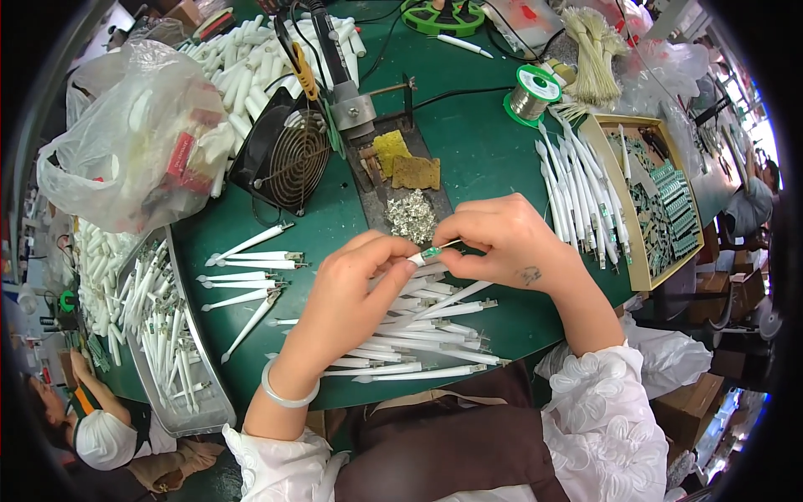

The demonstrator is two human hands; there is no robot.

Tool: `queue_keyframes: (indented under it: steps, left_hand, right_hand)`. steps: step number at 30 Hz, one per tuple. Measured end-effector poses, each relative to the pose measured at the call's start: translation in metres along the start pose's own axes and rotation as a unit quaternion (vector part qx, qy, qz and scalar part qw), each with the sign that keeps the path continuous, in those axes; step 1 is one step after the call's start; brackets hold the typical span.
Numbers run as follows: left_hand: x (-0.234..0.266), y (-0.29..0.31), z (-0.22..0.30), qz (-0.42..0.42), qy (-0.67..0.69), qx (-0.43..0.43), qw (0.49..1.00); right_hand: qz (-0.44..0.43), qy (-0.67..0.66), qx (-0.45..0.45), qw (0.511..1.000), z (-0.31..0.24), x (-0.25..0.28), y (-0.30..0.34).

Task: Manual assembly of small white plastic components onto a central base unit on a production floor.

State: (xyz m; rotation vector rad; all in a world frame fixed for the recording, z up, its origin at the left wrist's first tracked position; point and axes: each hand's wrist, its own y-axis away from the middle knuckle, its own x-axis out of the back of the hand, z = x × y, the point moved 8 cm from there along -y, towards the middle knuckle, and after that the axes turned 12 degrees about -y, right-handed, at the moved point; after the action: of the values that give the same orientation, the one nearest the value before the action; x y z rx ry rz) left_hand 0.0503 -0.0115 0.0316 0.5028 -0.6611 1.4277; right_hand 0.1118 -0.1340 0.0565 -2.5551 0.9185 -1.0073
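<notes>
In the head view, a person's left hand [355, 268] and right hand [502, 238] are meeting just below a heap of silvery metal bits [411, 216] on a green table [468, 142]. Between them, a white pen-shaped piece [416, 260] with a green end [432, 251] is showing only in part; the left fingers are covering the rest. The hands are also hiding some of the white pieces [431, 335] that are lying loosely below the heap. To the heap's left, a clear plastic bag [125, 167] is blurring its contents, and at far lower left a co-worker [104, 435] is sitting partly lost to the dark rim.

The left grip is closing thumb against forefinger on the white pen-shaped piece. The right grip is pinching nearly shut on a thin strand [452, 243] beside the green end; whether the strand is joining the piece is too small to tell.

Above and left of the heap, a black fan [293, 159] is standing; above and right, a spool of silvery wire [532, 96] is resting. A shallow box [642, 283] of green boards is lying to the heap's right.
</notes>
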Motion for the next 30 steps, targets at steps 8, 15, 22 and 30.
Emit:
queue_keyframes:
  steps: [8, 15, 22, 30]
  left_hand:
    - [-0.002, 0.004, -0.017, 0.015, 0.153, 0.108, 0.982]
    - [-0.006, 0.007, -0.023, 0.008, 0.189, 0.140, 0.972]
    - [-0.012, 0.006, -0.026, 0.016, 0.191, 0.113, 0.975]
    - [-0.019, 0.006, -0.031, -0.016, 0.242, 0.171, 0.955]
  right_hand:
    - [0.057, -0.006, 0.034, 0.998, -0.007, 0.003, -0.002]
    - [0.055, -0.024, 0.029, 0.998, -0.005, -0.004, -0.001]
    - [0.033, -0.116, -0.081, 0.989, 0.007, -0.008, 0.001]
    - [0.046, -0.080, -0.068, 0.993, 0.003, -0.005, -0.001]
